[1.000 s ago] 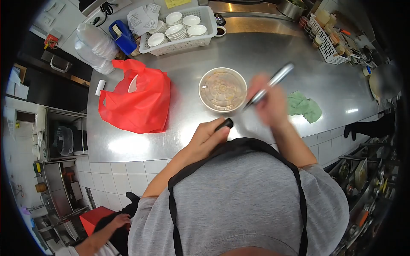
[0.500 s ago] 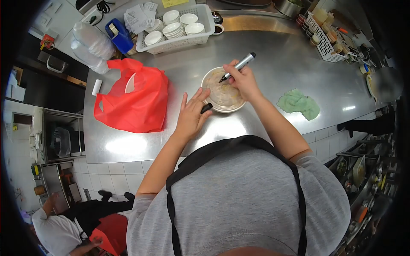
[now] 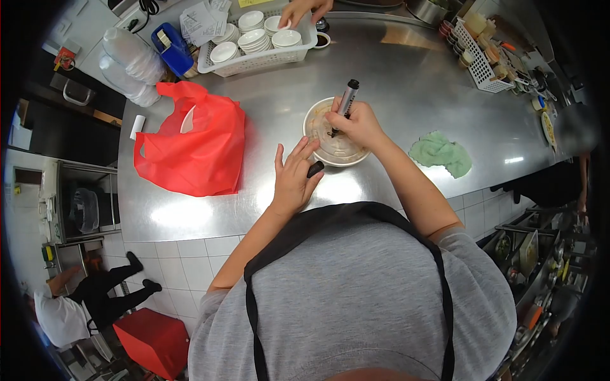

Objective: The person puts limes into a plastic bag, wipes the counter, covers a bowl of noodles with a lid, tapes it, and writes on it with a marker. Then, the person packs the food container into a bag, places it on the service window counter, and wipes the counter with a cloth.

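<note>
A round white bowl (image 3: 323, 157) with a clear, fogged lid (image 3: 343, 151) stands on the steel counter in front of me. My right hand (image 3: 362, 125) grips a silver-and-black marker (image 3: 349, 96), held nearly upright, with its tip at the lid. Dark pen marks show near that tip. Between the thumb and fingers of my left hand (image 3: 293, 180) is a black marker cap (image 3: 316, 168). The outstretched fingertips of that hand rest at the lid's left edge.
To the left sits a red bag (image 3: 206, 152) with a white container (image 3: 189, 119) inside. A green cloth (image 3: 440, 154) lies at right. Another person's hand (image 3: 306, 11) reaches over small white dishes in a basket (image 3: 257, 65). Behind me at left is another person beside a red box (image 3: 152, 343).
The marker has tilted more upright and moved slightly left on the lid. Another person's hand has appeared at the dish basket. The person behind at left has moved away from the red box.
</note>
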A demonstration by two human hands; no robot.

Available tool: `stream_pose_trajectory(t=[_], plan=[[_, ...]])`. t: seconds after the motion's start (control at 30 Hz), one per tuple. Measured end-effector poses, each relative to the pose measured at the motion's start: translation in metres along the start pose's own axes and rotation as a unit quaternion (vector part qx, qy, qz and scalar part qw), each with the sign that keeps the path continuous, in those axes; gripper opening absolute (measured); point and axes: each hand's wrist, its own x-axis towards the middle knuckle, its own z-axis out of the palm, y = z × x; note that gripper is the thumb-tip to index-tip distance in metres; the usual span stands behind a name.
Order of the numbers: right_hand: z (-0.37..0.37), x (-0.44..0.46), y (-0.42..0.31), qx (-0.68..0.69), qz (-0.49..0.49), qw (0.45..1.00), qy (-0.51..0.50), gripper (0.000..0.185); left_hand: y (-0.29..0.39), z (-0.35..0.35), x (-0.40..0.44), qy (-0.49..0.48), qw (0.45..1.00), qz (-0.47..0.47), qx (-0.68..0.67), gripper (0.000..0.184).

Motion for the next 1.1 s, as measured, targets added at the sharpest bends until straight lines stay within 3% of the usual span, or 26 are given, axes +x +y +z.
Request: stream_pose_trajectory(t=[0.1, 0.23, 0.33, 0.43, 0.53, 0.6, 0.7, 1.0, 1.1], plan=[[0.003, 0.002, 0.004, 0.02, -0.002, 0.999, 0.043, 0.018, 0.002, 0.001, 0.0, 0.004, 1.0, -0.006, -0.006, 0.021], [0.001, 0.001, 0.0, 0.001, 0.006, 1.0, 0.023, 0.017, 0.001, 0.0, -0.001, 0.002, 1.0, -0.009, -0.004, 0.021], [0.002, 0.002, 0.004, 0.067, 0.012, 0.997, 0.039, 0.017, 0.001, 0.0, 0.0, 0.005, 1.0, -0.007, -0.006, 0.021], [0.003, 0.002, 0.008, -0.01, -0.027, 0.998, 0.061, 0.017, 0.002, 0.0, 0.0, 0.003, 1.0, -0.01, -0.005, 0.021], [0.002, 0.001, 0.006, 0.086, -0.006, 0.993, 0.075, 0.016, 0.002, 0.001, -0.001, 0.005, 1.0, -0.009, -0.001, 0.02], [0.001, 0.0, 0.006, -0.026, -0.018, 0.999, 0.026, 0.016, 0.002, 0.001, 0.0, 0.005, 1.0, -0.012, -0.001, 0.02], [-0.004, 0.001, 0.009, 0.073, -0.036, 0.993, 0.084, 0.017, 0.003, 0.0, 0.0, 0.005, 1.0, -0.013, 0.0, 0.02], [-0.012, -0.006, 0.002, -0.04, -0.037, 0.998, 0.043, 0.017, 0.004, 0.0, 0.002, 0.006, 1.0, -0.014, 0.001, 0.02], [-0.013, -0.003, 0.011, -0.015, -0.033, 0.997, 0.07, 0.017, 0.004, 0.0, 0.003, 0.006, 1.0, -0.016, -0.001, 0.02]])
